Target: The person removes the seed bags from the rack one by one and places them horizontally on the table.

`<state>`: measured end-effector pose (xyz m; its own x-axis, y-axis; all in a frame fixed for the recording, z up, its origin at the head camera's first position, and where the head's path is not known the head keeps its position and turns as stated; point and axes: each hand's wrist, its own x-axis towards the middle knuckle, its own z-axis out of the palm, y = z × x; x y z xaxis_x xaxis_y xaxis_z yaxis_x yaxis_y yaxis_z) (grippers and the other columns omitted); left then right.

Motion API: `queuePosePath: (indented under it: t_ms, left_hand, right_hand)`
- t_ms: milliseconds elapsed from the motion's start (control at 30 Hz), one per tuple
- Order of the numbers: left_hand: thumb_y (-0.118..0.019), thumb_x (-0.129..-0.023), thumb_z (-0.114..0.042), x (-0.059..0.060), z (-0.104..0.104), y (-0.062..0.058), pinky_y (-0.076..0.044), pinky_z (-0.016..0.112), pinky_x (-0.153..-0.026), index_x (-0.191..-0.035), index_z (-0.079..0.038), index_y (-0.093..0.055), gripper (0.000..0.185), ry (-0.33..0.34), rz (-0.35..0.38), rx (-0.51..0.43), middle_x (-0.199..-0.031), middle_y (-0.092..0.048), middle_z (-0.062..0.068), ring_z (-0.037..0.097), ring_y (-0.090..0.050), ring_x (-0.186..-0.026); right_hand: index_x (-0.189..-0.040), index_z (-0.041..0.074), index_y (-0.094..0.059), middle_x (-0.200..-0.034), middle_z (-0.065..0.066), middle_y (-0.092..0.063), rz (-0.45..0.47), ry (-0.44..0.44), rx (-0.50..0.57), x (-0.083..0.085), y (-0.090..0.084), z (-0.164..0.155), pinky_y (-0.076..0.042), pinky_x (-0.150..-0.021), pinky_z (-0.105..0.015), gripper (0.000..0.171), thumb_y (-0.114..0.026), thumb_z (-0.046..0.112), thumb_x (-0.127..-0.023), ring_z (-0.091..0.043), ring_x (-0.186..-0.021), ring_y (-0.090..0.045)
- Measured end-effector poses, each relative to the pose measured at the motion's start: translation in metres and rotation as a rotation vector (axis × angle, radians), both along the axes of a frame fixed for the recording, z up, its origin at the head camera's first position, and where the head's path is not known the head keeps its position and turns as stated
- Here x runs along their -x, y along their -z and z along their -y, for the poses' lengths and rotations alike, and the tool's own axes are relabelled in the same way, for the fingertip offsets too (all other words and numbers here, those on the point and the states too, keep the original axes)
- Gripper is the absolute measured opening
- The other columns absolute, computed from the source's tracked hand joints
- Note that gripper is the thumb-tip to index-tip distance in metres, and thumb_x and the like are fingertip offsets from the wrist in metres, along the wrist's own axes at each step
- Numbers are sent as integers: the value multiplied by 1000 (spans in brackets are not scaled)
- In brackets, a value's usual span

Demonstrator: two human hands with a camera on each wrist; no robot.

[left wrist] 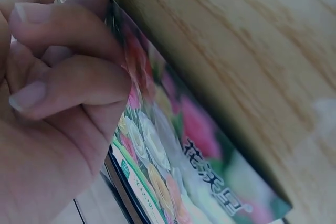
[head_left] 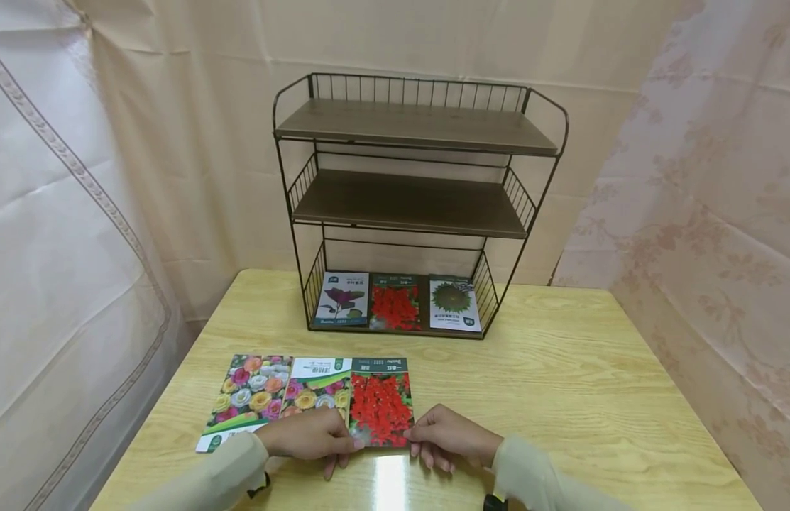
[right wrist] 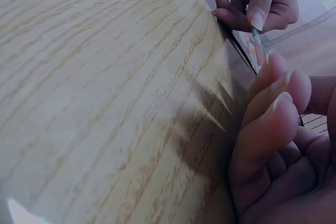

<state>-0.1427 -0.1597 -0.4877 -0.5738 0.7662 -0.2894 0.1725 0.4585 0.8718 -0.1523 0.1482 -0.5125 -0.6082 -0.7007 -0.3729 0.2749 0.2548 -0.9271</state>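
A red flower packet (head_left: 380, 402) is held at its near edge by both hands on the wooden table (head_left: 561, 383). Its left corner is pinched by the left hand (head_left: 308, 434), and its right corner is pinched by the right hand (head_left: 452, 436). Two more flower packets (head_left: 276, 397) are laid just beside it, on its left. Three packets (head_left: 395, 301) are kept on the bottom of the metal shelf (head_left: 417, 206) behind.
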Motion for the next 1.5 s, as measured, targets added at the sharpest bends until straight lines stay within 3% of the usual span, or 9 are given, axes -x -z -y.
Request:
queuePosePath:
  t_ms: [233,400,567,800,933,1067,1233,1333,1500]
  left_hand:
    - [-55,-107,-36,-2,1,0,-22,22,-38,-74,-8,-74,48,-28,36,10,-57,-68,6,3,-26,-37]
    - [-56,-107,-35,-3,2,0,-24,22,-36,-75,-6,-75,48,-49,77,1,-59,-68,8,3,-29,-36]
    - [-55,-108,-31,-3,2,-4,-30,22,-37,-78,-3,-75,45,-17,100,-29,-61,-69,10,6,-37,-37]
    - [-54,-109,-29,-3,3,-6,-33,22,-36,-81,-1,-75,44,-12,129,-51,-63,-70,11,8,-39,-37]
    - [-54,-109,-27,-1,3,-5,-33,22,-37,-83,-1,-74,42,-14,146,-73,-66,-71,13,8,-39,-38]
    - [-54,-109,-24,3,4,-5,-33,21,-38,-86,-2,-75,38,-25,126,-89,-69,-71,13,8,-40,-39]
    - [-54,-109,-31,12,8,-8,-39,25,-41,-92,-2,-74,39,-106,89,-105,-74,-70,14,10,-43,-43]
    - [-53,-109,-31,19,12,-10,-41,28,-43,-96,2,-71,40,-169,115,-128,-75,-68,15,14,-47,-44]
    - [-51,-110,-28,33,16,-9,-36,29,-46,-96,4,-70,40,-248,75,-138,-76,-68,13,14,-43,-49]
  right_hand:
    - [-81,-1,-71,-56,2,-62,11,-15,-19,2,0,-2,-35,-35,-17,35,-62,24,-103,-1,-36,-41]
    - [-84,-5,-71,-58,2,-62,34,-26,-4,4,0,-3,-35,-36,-16,37,-62,26,-103,0,-37,-42]
    - [-88,-11,-71,-60,0,-64,42,-79,7,6,-1,-5,-36,-36,-16,41,-62,24,-104,0,-37,-42]
    - [-87,-9,-71,-61,0,-65,50,-136,-8,6,-1,-7,-37,-35,-17,42,-58,26,-106,0,-36,-43]
    - [-89,-20,-65,-60,0,-64,61,-165,0,6,-1,-7,-37,-36,-18,50,-56,26,-107,-1,-36,-44]
    - [-87,-20,-64,-59,-1,-62,79,-177,6,7,-2,-8,-37,-36,-17,51,-56,27,-107,-1,-36,-44]
    - [-82,-3,-69,-61,-1,-65,95,-188,-9,10,-4,-8,-39,-37,-18,41,-58,29,-106,-2,-38,-45]
    - [-85,-4,-69,-65,-2,-66,86,-190,-13,13,-5,-8,-38,-37,-18,41,-58,29,-106,-2,-39,-46]
    - [-89,-4,-68,-67,-3,-66,56,-164,-11,21,-9,-6,-38,-37,-18,40,-57,30,-106,-3,-40,-46]
